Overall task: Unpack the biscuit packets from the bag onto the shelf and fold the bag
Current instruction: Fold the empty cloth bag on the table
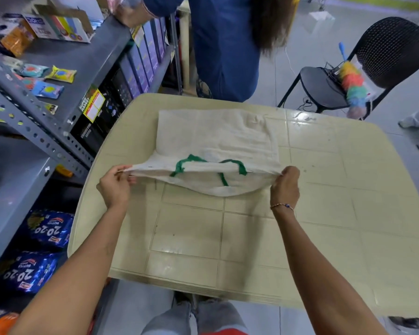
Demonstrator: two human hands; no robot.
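A white cloth bag [213, 134] with green handles [189, 163] lies flat on the cream table [324, 213]. Its near, handle end is lifted off the table and stretched between my hands. My left hand [115, 186] pinches the bag's left corner. My right hand [286, 187] pinches its right corner. Blue biscuit packets [47, 229] marked "20-20" lie on the lower shelf at my left, with another [28, 272] below them.
A grey metal shelf rack [65, 122] with small packets and dark boxes stands along the left. A person in blue [225, 44] stands beyond the table's far edge. A black chair [363, 68] holding a colourful duster [351, 85] is at the back right.
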